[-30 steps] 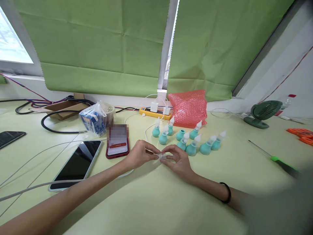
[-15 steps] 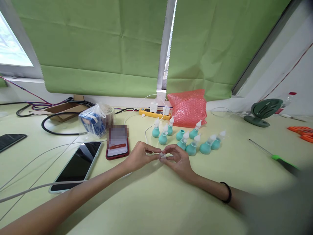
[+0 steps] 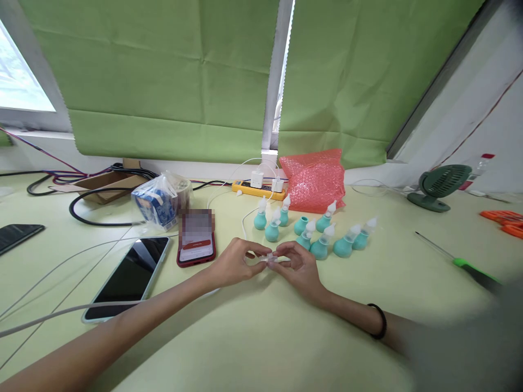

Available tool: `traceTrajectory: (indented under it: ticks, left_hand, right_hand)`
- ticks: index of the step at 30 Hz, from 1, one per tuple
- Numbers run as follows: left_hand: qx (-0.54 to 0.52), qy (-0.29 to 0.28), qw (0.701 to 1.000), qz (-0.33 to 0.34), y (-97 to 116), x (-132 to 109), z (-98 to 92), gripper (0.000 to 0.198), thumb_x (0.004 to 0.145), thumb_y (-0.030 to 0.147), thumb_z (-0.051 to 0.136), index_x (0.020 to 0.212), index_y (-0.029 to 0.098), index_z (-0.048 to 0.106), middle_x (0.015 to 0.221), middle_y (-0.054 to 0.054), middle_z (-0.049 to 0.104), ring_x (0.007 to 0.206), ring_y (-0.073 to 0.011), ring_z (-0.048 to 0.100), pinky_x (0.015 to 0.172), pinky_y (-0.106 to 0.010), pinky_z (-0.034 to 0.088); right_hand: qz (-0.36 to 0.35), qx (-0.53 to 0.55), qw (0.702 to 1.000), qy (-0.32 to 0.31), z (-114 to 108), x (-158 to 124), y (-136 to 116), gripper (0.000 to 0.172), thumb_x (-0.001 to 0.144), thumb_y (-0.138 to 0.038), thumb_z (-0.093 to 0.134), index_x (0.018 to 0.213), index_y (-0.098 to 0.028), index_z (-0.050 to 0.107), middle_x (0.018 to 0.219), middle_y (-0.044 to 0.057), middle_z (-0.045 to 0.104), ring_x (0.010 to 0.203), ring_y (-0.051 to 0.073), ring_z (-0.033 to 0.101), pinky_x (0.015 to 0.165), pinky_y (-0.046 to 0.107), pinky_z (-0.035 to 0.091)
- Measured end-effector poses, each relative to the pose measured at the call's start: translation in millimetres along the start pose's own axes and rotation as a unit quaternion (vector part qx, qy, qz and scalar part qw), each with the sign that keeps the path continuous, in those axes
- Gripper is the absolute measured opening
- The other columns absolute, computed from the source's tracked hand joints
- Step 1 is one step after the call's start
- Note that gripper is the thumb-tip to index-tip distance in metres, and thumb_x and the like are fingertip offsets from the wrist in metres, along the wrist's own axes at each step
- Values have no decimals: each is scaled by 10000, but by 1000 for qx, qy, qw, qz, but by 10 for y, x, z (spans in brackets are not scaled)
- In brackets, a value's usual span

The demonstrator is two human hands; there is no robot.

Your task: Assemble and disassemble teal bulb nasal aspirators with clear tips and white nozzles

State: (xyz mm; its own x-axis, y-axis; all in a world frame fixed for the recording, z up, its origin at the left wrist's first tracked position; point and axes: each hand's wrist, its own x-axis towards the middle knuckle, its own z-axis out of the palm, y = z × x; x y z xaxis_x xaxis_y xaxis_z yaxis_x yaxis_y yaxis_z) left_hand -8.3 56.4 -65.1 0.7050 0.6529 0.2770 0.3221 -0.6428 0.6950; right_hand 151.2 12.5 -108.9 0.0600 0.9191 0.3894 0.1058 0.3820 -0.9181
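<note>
The left hand [image 3: 236,262] and right hand [image 3: 301,268] are together, fingertips pinching one clear piece [image 3: 270,259] between them, presumably to steady it from both sides. Teal bulbs [image 3: 319,250] stand beyond the right hand, apparently for easy reach.

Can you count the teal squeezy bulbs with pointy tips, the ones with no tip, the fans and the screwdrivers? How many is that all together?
teal bulbs with a pale pointed tip: 8
teal bulb with no tip: 1
dark green fan: 1
screwdriver: 1
Total: 11
</note>
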Motion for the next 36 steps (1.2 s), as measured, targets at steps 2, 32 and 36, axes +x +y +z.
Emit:
traceTrajectory:
  ticks: [2, 32, 36]
  left_hand:
    - [7, -6, 1000, 10, -3, -2, 5, 279, 687, 215, 528, 948, 174, 619, 892, -27, 653, 755, -151, 582, 707, -236, 462]
    - [119, 37, 984, 125, -59, -15, 37, 208, 736, 249, 486, 840, 140, 629, 684, -68, 610, 639, -143, 532, 579, -220, 391]
    - [114, 44, 984, 132, -56, -24, 43, 202, 726, 240, 498, 837, 147, 639, 706, -73, 621, 646, -146, 546, 582, -226, 409]
  right_hand:
    - [-2, -3, 1000, 0, -1, -2, 5, 211, 620, -218, 651, 752, -193, 488, 757, -3, 509, 749, 135, 553, 606, 249, 511]
    - [-7, -43, 999, -31, -19, 10, -13, 150, 638, -284, 622, 739, -176, 600, 731, 26, 587, 681, 146, 562, 591, 271, 515]
    - [-19, -42, 998, -42, -21, 12, -5, 164, 635, -289, 626, 753, -179, 593, 735, 26, 581, 693, 149, 562, 594, 273, 516]
